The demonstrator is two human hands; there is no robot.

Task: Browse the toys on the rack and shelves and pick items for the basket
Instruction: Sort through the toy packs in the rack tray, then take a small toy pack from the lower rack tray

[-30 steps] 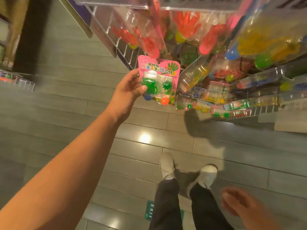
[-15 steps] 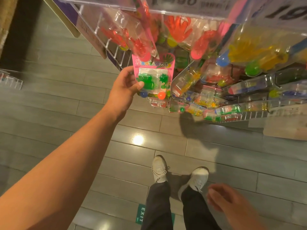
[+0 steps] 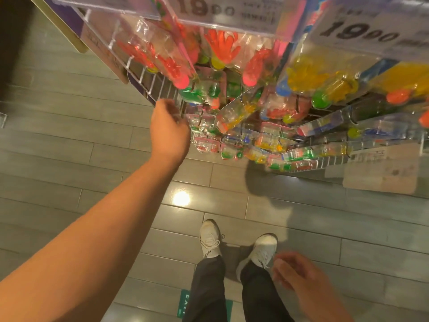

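A wire rack (image 3: 160, 86) carries many blister packs of bright sticky-hand toys and balls. The pink-card pack with green toys (image 3: 202, 90) hangs on the rack among the others. My left hand (image 3: 169, 129) hovers just below and left of it, back toward the camera, fingers loosely curled and blurred beside the lower small packs (image 3: 206, 142); nothing shows in its grasp. My right hand (image 3: 301, 280) hangs low by my right leg, fingers relaxed and holding nothing. No basket is in view.
Price signs (image 3: 227, 12) reading 1900 jut out above the rack. A white label card (image 3: 380, 175) sticks out at the rack's lower right. Grey plank floor (image 3: 69, 135) lies to the left, and my white shoes (image 3: 210, 238) stand on it by a green floor sticker (image 3: 185, 303).
My left hand held the pink pack away from the rack, carried it in, and has let it go; the pack now hangs there and the hand has dropped slightly lower.
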